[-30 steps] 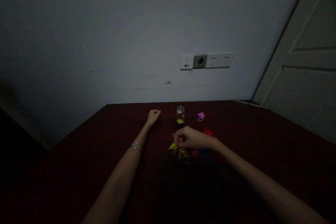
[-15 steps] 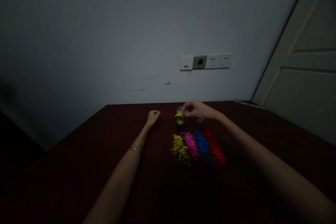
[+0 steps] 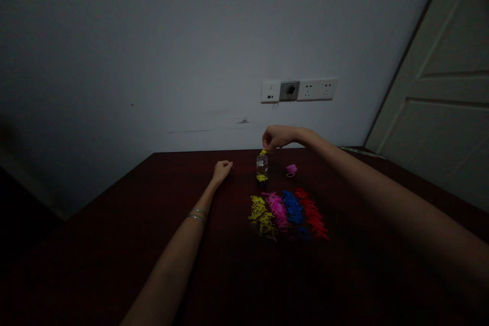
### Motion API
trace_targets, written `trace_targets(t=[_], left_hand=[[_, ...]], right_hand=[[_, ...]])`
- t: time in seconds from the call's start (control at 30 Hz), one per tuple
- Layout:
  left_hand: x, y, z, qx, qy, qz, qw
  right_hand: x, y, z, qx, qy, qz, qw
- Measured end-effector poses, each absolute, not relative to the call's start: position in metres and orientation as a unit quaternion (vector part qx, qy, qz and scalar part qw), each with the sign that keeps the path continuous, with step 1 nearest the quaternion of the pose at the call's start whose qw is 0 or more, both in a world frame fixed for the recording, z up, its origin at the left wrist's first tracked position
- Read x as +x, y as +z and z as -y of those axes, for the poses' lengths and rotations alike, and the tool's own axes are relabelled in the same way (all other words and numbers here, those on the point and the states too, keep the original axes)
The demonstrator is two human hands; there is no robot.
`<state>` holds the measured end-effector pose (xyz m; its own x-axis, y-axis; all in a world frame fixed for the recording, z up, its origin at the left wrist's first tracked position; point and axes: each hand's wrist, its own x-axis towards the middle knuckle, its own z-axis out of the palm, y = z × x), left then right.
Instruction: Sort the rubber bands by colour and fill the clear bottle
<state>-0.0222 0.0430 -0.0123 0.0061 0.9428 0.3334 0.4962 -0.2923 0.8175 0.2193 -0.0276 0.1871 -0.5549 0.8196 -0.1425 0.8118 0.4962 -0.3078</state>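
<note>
My right hand (image 3: 278, 137) pinches a small bunch of yellow rubber bands (image 3: 263, 152) just above the mouth of a clear jar (image 3: 262, 165). The jar stands upright, with more yellow bands showing near its bottom. My left hand (image 3: 222, 170) rests on the table left of the jar, its fingers curled closed with nothing visible in them. In front of the jar lie loose piles side by side: yellow bands (image 3: 261, 216), pink bands (image 3: 278, 211), blue bands (image 3: 293, 208) and red bands (image 3: 312, 214).
A pink cap with a ring (image 3: 291, 169) lies right of the jar on the dark red table (image 3: 171, 204). Behind the table rises a pale wall (image 3: 171, 61) with sockets (image 3: 316, 89). A panelled door (image 3: 443, 112) stands at the right.
My right hand has risen from in front of the jar to above its mouth, carrying the yellow rubber bands. The jar and pink cap now show more fully. My left hand has stayed still.
</note>
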Motion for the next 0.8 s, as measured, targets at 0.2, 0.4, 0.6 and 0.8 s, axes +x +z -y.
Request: trace_targets(t=[0.2, 0.4, 0.6, 0.8], left_hand=[[-0.021, -0.012, -0.042, 0.659, 0.454, -0.54, 0.259], [-0.022, -0.014, -0.044, 0.666, 0.452, -0.54, 0.247], [-0.022, -0.016, -0.046, 0.661, 0.456, -0.54, 0.252], [-0.022, -0.015, -0.045, 0.66, 0.456, -0.537, 0.259]], right_hand=[[0.204, 0.189, 0.021, -0.488, 0.18, 0.852, -0.055], [0.195, 0.186, 0.02, -0.499, 0.157, 0.848, -0.086], [0.192, 0.183, 0.02, -0.509, 0.149, 0.842, -0.099], [0.194, 0.182, 0.019, -0.509, 0.133, 0.846, -0.088]])
